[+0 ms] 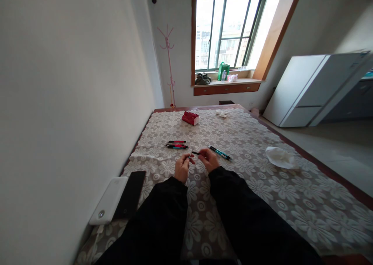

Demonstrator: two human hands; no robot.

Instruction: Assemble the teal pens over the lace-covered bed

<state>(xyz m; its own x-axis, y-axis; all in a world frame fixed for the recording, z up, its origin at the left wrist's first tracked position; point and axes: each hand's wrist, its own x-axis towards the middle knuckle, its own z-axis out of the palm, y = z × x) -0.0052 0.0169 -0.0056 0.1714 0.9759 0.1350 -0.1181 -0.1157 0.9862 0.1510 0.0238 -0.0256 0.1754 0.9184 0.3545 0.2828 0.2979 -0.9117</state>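
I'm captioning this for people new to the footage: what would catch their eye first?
Probably the bright window in the far wall, then the red packet near the far end of the patterned tablecloth. Nearer, the right hand pinches a small dark part close to the left hand, with pens lying to either side.

The black-sleeved left arm [163, 210] and right arm [247, 203] stretch forward from below, slanting inward so that the hands nearly meet. The left hand [182, 167] is curled, thumb pressed toward the bent index finger. The right hand [208, 160], just beside it, points leftward in a fingertip pinch.
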